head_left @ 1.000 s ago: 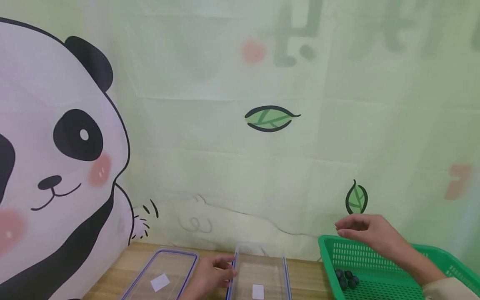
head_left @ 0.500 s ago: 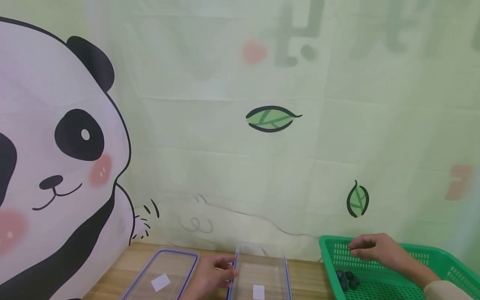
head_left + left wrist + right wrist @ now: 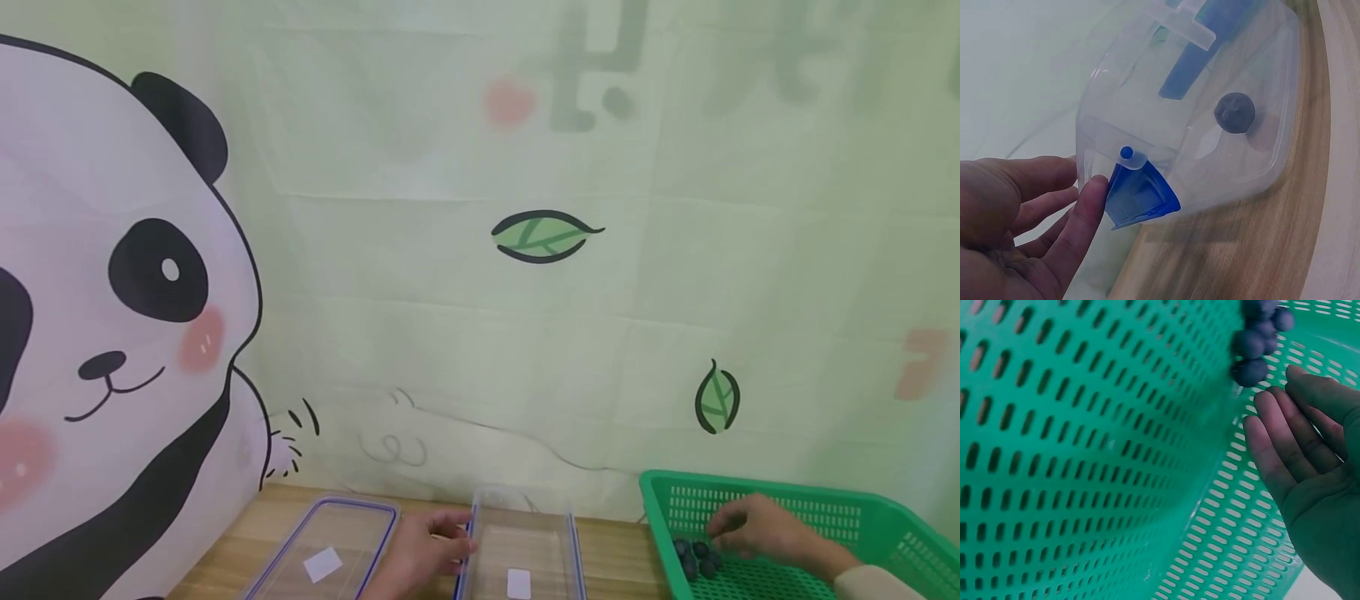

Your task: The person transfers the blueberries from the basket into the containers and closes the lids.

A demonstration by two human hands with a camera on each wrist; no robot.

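My left hand [image 3: 412, 554] touches the left side of a clear plastic box [image 3: 521, 542] with its fingers nearly straight. In the left wrist view its fingertips meet the box wall by a blue clip [image 3: 1141, 197]; one dark round fruit, like a blueberry [image 3: 1235, 112], lies inside. Down in a green perforated basket [image 3: 649, 500], my right hand [image 3: 772, 529] reaches towards a small cluster of several blueberries [image 3: 693, 558]. Seen from the right wrist, those blueberries [image 3: 1250, 347] sit just beyond the loosely extended fingers [image 3: 1272, 450], with nothing held between them.
Left of the left hand, a blue-edged clear lid or box [image 3: 352, 521] with a white label [image 3: 322, 564] lies on the wooden table [image 3: 615, 558]. Behind the table hangs a pale green backdrop [image 3: 420, 333] printed with a panda and leaves.
From above the basket, my right hand has come down into it, close to the blueberries. My left hand stays against the box.
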